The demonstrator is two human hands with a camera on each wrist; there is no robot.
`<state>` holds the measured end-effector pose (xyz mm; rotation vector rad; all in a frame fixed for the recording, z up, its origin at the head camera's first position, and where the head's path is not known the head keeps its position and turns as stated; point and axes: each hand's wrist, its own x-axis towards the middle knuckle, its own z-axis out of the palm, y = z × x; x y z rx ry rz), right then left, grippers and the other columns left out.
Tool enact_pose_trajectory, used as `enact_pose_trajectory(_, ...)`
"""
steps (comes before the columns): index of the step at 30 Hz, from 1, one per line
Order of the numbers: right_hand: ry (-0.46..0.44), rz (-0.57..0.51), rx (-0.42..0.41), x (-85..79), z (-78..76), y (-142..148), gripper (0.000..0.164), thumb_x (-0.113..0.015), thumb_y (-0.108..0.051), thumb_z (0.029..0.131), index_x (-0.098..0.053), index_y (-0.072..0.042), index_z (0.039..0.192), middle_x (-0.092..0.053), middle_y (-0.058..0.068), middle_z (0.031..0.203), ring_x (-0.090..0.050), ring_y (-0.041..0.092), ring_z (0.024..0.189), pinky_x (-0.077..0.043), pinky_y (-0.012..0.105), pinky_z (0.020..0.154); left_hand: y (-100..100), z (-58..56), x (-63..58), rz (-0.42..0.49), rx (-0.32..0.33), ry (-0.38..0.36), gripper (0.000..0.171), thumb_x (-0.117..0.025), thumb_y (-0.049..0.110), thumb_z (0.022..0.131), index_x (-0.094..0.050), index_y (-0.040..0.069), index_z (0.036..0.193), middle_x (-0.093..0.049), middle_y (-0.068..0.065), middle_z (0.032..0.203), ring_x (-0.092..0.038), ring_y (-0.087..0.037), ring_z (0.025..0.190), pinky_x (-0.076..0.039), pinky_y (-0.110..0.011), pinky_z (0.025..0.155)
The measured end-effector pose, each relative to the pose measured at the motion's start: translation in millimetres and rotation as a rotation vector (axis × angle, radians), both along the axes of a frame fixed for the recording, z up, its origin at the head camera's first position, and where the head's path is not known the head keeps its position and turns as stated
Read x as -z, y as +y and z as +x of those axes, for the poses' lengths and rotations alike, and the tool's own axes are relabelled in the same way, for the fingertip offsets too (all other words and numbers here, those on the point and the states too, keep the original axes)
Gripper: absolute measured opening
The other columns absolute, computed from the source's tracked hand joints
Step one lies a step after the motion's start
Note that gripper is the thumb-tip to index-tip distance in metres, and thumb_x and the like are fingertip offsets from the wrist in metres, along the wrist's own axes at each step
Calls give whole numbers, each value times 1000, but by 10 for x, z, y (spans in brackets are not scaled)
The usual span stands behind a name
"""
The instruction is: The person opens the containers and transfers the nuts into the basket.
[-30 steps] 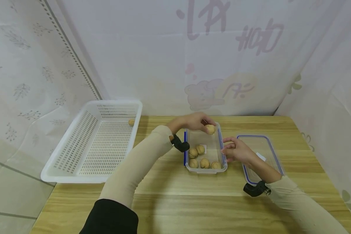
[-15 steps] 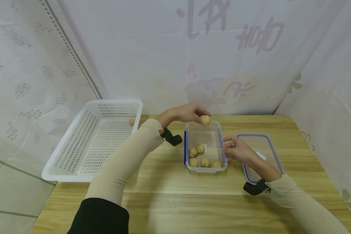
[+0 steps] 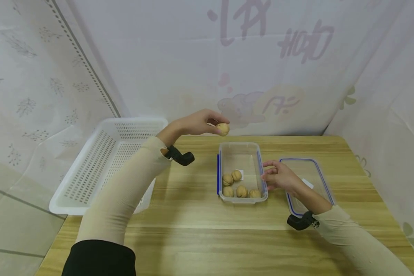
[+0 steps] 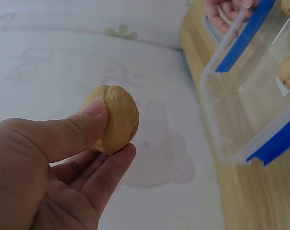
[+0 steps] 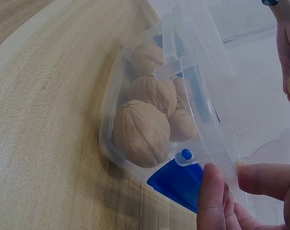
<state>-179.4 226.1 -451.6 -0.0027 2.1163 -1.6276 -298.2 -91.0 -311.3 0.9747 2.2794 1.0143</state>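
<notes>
You've got a walnut (image 3: 223, 129) up in the air now, pinched between thumb and fingers of your left hand (image 3: 198, 122), near the far left corner of the box (image 3: 252, 159) and clear of its rim. The thumb sits flat on the near face, fingers behind: a sound grip for something round, I'd say, so squeeze just enough that it can't roll out. Carry it high over any rim and open the fingers low, or it may well bounce.

Over on the other side, your right hand (image 3: 279, 176) has the box's wall nipped between thumb and fingers. Good anchor; hold it lightly so the thin plastic doesn't tip or flex. Five more walnuts (image 3: 242, 191) lie in the box, bunched toward the near end.

Now, what can't you see? Your left sleeve (image 3: 124, 184) covers much of the basket (image 3: 77, 211), including its near right corner, so anything lying there is out of sight; look before you reach that way. The walnut hides some of your left fingertips. The lid (image 3: 300, 168) is partly covered by your right hand and wrist, and the left wrist view cuts the box off at its edge.
</notes>
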Motion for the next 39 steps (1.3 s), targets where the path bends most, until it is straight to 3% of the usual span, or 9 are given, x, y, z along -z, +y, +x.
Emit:
enact_pose_trajectory(7,1,-1,-3,4,-1,3,54,-60,-3,101,-33,6,148,-61,18,114,-63,19,90,-62,36,72,-367,20,-58,24,-93,0,43,-66,8,100,-59,6,142,-58,-9,143,-54,-25,132,-48,-41,107)
enact_pose_trajectory(13,3,-12,1,18,6,6,55,-61,-3,101,-32,6,148,-62,17,112,-63,18,89,-62,37,73,-700,27,-56,61,-158,13,43,-65,4,99,-58,4,142,-58,-14,142,-57,-27,126,-47,-43,106)
enact_pose_trajectory(20,6,-19,5,25,23,6,55,-61,-2,101,-32,7,147,-62,16,111,-63,18,88,-62,36,72,-1057,60,-48,77,-256,22,45,-63,4,101,-56,4,145,-57,-15,143,-58,-27,126,-49,-32,100)
enact_pose_trajectory(30,5,-19,2,14,26,-4,55,-60,-3,101,-33,6,147,-62,16,110,-63,18,89,-62,38,73,-1595,53,98,111,-407,-16,48,-60,11,104,-48,1,149,-54,-16,147,-55,-20,128,-45,-28,105)
enact_pose_trajectory(39,8,-10,6,13,37,-14,54,-60,-3,101,-33,6,148,-61,21,114,-62,19,89,-61,34,70,-2008,12,333,92,-526,-63,53,-54,12,107,-36,-2,155,-44,-24,149,-41,-35,140,-34,-48,117)
